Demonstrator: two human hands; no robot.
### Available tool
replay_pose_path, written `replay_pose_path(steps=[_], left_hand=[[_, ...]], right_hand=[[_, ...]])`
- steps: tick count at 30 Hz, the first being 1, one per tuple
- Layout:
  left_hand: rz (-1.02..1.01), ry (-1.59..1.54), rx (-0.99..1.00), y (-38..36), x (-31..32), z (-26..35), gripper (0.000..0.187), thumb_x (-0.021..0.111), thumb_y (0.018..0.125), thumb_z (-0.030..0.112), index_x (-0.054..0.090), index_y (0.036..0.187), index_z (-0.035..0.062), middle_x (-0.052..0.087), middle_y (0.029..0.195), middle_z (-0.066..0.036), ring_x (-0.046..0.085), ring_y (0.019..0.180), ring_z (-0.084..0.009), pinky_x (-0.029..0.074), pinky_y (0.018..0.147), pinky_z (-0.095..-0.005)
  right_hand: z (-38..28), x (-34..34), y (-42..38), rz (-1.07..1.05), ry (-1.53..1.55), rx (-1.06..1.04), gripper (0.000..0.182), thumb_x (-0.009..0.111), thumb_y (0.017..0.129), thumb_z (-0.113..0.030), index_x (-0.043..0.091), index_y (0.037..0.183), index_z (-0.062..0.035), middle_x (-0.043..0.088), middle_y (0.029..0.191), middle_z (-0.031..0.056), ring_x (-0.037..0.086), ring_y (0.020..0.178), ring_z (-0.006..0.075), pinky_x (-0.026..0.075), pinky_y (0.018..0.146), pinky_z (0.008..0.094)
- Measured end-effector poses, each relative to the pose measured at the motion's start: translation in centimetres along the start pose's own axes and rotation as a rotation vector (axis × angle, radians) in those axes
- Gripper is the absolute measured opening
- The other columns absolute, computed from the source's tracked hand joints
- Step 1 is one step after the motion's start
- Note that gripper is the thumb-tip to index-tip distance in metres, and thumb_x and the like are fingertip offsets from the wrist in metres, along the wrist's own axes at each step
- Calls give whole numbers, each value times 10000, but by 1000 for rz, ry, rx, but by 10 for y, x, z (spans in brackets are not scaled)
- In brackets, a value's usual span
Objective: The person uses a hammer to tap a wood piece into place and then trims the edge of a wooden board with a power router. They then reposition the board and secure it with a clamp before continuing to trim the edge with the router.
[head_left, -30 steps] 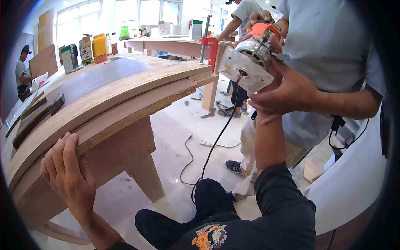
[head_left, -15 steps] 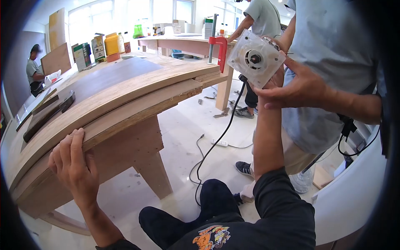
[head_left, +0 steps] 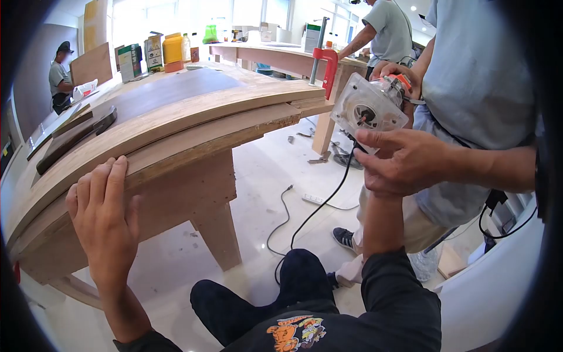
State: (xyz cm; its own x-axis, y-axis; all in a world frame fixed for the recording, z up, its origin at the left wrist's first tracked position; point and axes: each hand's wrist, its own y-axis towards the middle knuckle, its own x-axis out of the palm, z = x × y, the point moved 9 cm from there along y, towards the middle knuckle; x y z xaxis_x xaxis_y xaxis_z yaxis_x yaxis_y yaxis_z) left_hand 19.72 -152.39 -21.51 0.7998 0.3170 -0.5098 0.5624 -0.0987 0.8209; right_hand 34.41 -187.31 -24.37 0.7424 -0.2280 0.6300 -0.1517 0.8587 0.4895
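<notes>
- Power tool, one: orange body with a clear square base plate [head_left: 366, 100] turned toward the viewer; it is held in the air right of the counter [head_left: 193, 126].
- Co-worker's hands, two: one [head_left: 407, 161] is under the plate, the other [head_left: 410, 75] around the orange body.
- Left hand [head_left: 101, 202]: loosely spread, fingers bent over the counter's stepped wooden edge, thumb lower and apart; it touches only the wood.
- Right hand: mostly hidden behind the co-worker's lower hand, with the right forearm [head_left: 384, 226] rising below the tool; its opening and hold cannot be told.
- Red clamp [head_left: 329, 69], one, at the counter's far corner.
- Other people in sight, three: one beside the tool, one behind, one far left.
- Labels: the green-and-white tin [head_left: 128, 63] and the tin next to it [head_left: 154, 53] carry print too small to read; the black shirt [head_left: 346, 331] bears a colourful print.
- Yellow container [head_left: 172, 49], one, stands by the tins.
- Surface: pale wood with a smooth grey panel [head_left: 176, 92].
- Room: glossy pale floor [head_left: 275, 158], one white power strip [head_left: 314, 199], bright windows.
</notes>
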Motion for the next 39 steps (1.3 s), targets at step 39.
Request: replay_pose_path(steps=[39], left_hand=[[160,79,29,-16,24,-19,448,662,882,178,604,1323,126,641,1256,-75,561,1185,-291,376,1032,-403]], right_hand=[[-3,-26,-15,338,-491,-1270,406,685,879,-215,559,1150,60,599,1123,152,635,1051,253,546,931,362]])
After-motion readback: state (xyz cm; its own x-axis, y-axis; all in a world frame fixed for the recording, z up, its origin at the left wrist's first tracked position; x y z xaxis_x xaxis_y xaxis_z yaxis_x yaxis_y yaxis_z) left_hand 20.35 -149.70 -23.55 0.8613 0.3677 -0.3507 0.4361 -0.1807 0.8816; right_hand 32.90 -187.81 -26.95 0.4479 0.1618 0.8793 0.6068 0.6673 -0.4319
